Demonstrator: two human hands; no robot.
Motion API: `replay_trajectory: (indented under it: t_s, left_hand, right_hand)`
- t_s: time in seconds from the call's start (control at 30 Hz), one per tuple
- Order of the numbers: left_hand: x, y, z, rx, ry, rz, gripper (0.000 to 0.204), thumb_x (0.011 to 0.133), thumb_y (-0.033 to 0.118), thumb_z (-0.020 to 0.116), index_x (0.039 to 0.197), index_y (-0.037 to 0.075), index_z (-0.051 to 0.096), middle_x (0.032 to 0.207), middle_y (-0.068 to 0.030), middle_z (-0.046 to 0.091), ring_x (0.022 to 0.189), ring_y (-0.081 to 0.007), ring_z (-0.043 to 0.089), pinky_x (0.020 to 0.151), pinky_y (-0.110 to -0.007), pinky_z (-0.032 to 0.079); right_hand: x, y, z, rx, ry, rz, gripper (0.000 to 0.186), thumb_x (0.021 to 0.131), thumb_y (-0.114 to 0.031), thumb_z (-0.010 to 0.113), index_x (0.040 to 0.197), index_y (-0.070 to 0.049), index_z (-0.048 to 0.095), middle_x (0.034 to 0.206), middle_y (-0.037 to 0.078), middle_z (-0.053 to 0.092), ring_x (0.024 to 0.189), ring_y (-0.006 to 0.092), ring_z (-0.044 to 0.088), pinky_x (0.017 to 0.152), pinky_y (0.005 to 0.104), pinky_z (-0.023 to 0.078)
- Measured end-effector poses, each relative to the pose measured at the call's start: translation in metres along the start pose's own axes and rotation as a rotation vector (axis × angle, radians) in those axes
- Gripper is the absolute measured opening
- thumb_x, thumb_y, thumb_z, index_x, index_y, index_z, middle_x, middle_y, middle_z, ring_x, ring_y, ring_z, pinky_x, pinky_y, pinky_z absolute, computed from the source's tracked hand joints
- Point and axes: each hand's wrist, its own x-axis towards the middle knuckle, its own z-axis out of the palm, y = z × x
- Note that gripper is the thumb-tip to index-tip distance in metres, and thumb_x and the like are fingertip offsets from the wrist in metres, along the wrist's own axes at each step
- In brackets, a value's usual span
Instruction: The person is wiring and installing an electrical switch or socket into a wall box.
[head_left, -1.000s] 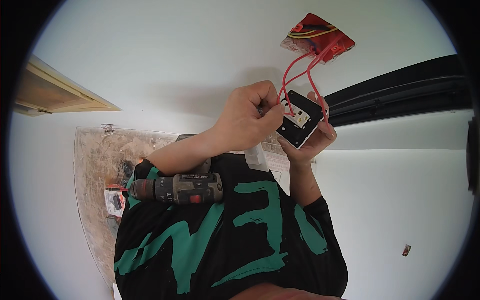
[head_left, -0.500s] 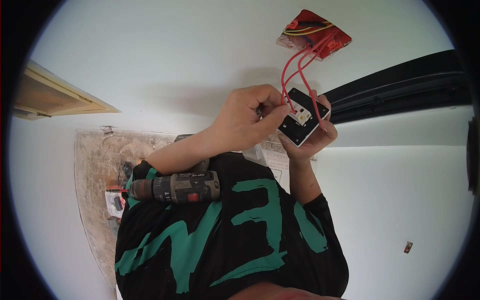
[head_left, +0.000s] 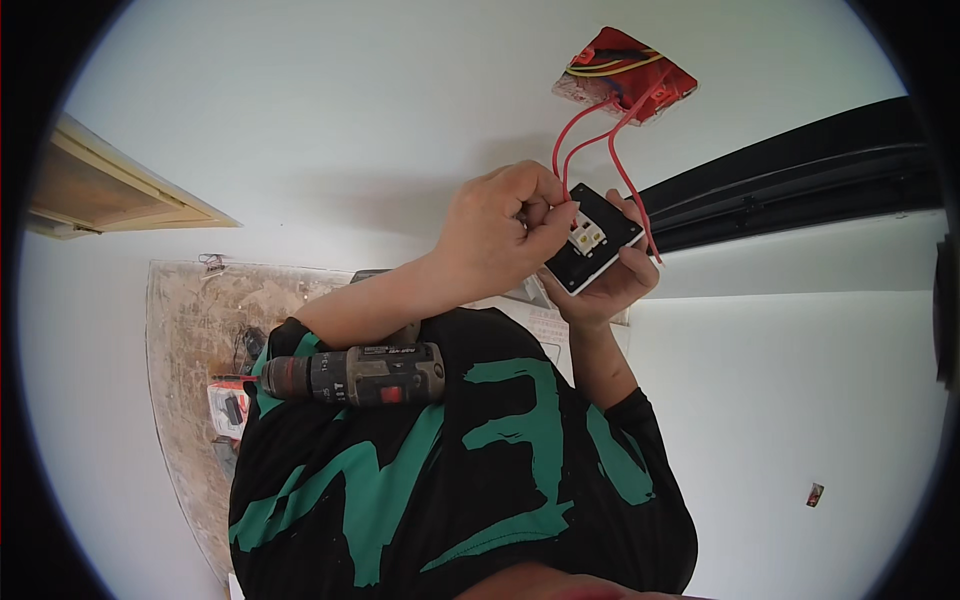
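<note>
A black switch plate with a white rim is gripped by my right hand, its back facing up. My left hand is closed in a pinch on a red wire at the white terminal block on that back; the wire's tip is hidden by my fingers. Another red wire runs down past the plate's right edge, its bare tip dangling by my right fingers. The red wires come out of a red wall box, which also holds yellow and dark wires.
A cordless drill lies across my front, below my left forearm. A yellowish frame is at upper left, a long black rail at right. Behind me lies a stained board or surface with small items on it.
The switch plate and both hands have shifted slightly left. The loose red wire's tip now sticks out beyond the plate's right edge.
</note>
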Motion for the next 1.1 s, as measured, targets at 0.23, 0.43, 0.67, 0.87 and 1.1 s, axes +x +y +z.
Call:
replay_trajectory:
  t_s: [0.23, 0.43, 0.67, 0.87, 1.1]
  left_hand:
    - [-0.001, -0.007, -0.003, -0.2, -0.001, -0.025, 0.007, 0.089, 0.002, 0.062, 0.088, 0.003, 0.055, 0.07, 0.0035, 0.05, 0.058, -0.0041, 0.037, 0.053, -0.018, 0.032]
    - [-0.002, -0.003, -0.003, -0.131, 0.001, -0.054, 0.008, 0.09, 0.002, 0.061, 0.088, 0.003, 0.054, 0.071, 0.0035, 0.049, 0.06, -0.0038, 0.037, 0.054, -0.017, 0.032]
    - [-0.003, -0.005, -0.001, -0.181, 0.049, -0.029, 0.008, 0.089, 0.002, 0.061, 0.086, 0.003, 0.054, 0.067, 0.0033, 0.049, 0.057, -0.0044, 0.037, 0.052, -0.018, 0.032]
    - [-0.003, -0.003, -0.002, -0.23, 0.095, 0.0, 0.007, 0.089, 0.003, 0.061, 0.085, 0.003, 0.056, 0.065, 0.003, 0.049, 0.056, -0.0045, 0.038, 0.05, -0.019, 0.032]
    - [-0.001, -0.004, -0.007, -0.282, 0.105, -0.011, 0.004, 0.091, 0.004, 0.059, 0.089, 0.002, 0.057, 0.069, 0.0024, 0.052, 0.058, -0.0037, 0.039, 0.052, -0.018, 0.033]
  right_hand:
    - [-0.003, 0.002, -0.003, -0.045, -0.008, 0.041, 0.085, 0.055, -0.003, 0.087, 0.119, -0.025, 0.037, 0.139, 0.023, 0.037, 0.125, 0.0394, 0.047, 0.098, 0.0461, 0.05]
    - [-0.006, 0.004, 0.0, -0.078, 0.013, -0.025, 0.083, 0.058, -0.006, 0.087, 0.12, -0.024, 0.036, 0.14, 0.022, 0.036, 0.127, 0.0403, 0.046, 0.099, 0.046, 0.05]
    - [-0.004, 0.008, 0.005, -0.324, 0.067, -0.204, 0.082, 0.061, -0.013, 0.089, 0.121, -0.024, 0.034, 0.141, 0.019, 0.035, 0.13, 0.0407, 0.043, 0.102, 0.0478, 0.047]
    - [-0.008, 0.024, 0.014, -0.484, 0.086, -0.343, 0.082, 0.062, -0.016, 0.089, 0.121, -0.023, 0.033, 0.141, 0.018, 0.035, 0.131, 0.04, 0.042, 0.104, 0.0489, 0.045]
    - [-0.004, 0.011, 0.025, -0.246, 0.045, -0.059, 0.088, 0.062, -0.01, 0.089, 0.122, -0.018, 0.026, 0.14, 0.02, 0.034, 0.126, 0.0397, 0.047, 0.102, 0.0461, 0.048]
